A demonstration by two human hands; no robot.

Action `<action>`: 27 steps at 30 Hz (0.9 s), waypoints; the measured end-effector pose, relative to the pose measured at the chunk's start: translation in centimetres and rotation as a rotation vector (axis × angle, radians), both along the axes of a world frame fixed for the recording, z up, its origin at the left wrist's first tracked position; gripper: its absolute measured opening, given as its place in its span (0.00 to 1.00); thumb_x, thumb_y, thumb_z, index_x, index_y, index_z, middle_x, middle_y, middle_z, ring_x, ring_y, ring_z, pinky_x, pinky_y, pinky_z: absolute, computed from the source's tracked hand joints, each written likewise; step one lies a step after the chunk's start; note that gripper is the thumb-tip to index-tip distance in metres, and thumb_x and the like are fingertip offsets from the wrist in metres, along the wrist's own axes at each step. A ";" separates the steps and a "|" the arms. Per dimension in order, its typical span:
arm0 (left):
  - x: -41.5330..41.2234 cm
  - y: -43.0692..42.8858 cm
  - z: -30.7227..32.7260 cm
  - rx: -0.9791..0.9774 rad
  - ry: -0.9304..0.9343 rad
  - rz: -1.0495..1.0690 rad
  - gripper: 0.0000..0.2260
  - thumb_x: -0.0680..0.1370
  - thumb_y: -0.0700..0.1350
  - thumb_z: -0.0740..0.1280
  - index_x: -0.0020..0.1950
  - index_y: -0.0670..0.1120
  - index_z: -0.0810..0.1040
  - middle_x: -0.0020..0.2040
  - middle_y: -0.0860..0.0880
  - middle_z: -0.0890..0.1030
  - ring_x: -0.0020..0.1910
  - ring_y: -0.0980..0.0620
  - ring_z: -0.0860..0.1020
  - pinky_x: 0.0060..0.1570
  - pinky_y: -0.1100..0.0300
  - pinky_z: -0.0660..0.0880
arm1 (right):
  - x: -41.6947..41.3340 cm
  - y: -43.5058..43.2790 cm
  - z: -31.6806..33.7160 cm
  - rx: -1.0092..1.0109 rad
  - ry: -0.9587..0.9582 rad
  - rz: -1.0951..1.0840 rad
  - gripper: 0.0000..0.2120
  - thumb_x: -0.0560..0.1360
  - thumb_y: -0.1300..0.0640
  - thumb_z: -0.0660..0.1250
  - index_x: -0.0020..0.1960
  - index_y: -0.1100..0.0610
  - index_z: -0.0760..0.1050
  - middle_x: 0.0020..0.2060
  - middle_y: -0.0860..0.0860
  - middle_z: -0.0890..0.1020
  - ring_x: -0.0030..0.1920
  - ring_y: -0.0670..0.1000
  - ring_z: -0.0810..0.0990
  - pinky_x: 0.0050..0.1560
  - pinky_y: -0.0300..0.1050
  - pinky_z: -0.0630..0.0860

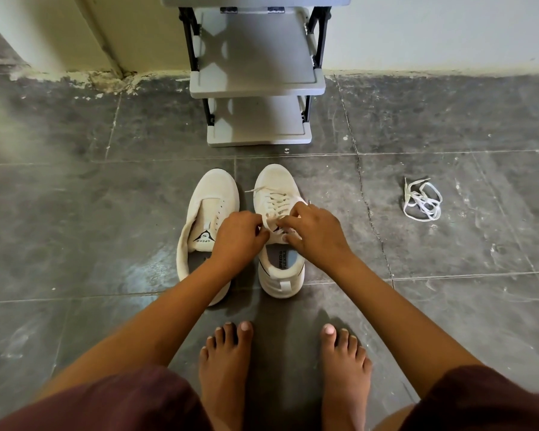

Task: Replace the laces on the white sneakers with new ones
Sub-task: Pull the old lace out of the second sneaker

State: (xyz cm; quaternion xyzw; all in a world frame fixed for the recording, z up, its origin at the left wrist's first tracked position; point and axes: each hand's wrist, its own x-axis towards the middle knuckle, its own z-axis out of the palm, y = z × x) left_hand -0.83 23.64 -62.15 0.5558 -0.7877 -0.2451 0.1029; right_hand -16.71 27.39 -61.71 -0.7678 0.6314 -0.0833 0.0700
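A: Item one, and where?

B: Laced sneaker (277,181), standing on the floor (106,228), toe to 12 o'clock. Its lace (273,199) is flat, white and threaded through the eyelets.

A: Handling?

B: By my judgement the lace is limp, light and not fragile. It is best pinched close to the eyelet, or at the stiff tip for threading. The shoe looks light with a soft upper, so it would likely shift under a hard tug and wants steadying at the collar.

A: Hands?

B: The left hand (238,234) and right hand (316,234) are both curled and pinching the lace at the top of the eyelet row, directly over the tongue. The left comes in from 8 o'clock, the right from 4 o'clock.

A: Other stock?

B: The unlaced sneaker (212,188) is just beside the first at 9 o'clock, tongue pulled out. The loose lace bundle (422,200) is at 3 o'clock, well apart, touched by neither hand. I cannot tell whether it is old or new. The shoe rack (259,88) is at 12 o'clock.
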 end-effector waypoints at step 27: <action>-0.3 -0.1 -0.2 0.024 -0.022 -0.036 0.10 0.76 0.48 0.67 0.46 0.42 0.80 0.42 0.44 0.80 0.40 0.48 0.75 0.42 0.54 0.72 | 1.7 -1.4 3.0 -0.080 -0.689 -0.116 0.06 0.72 0.59 0.72 0.41 0.63 0.80 0.38 0.49 0.74 0.39 0.45 0.75 0.41 0.38 0.69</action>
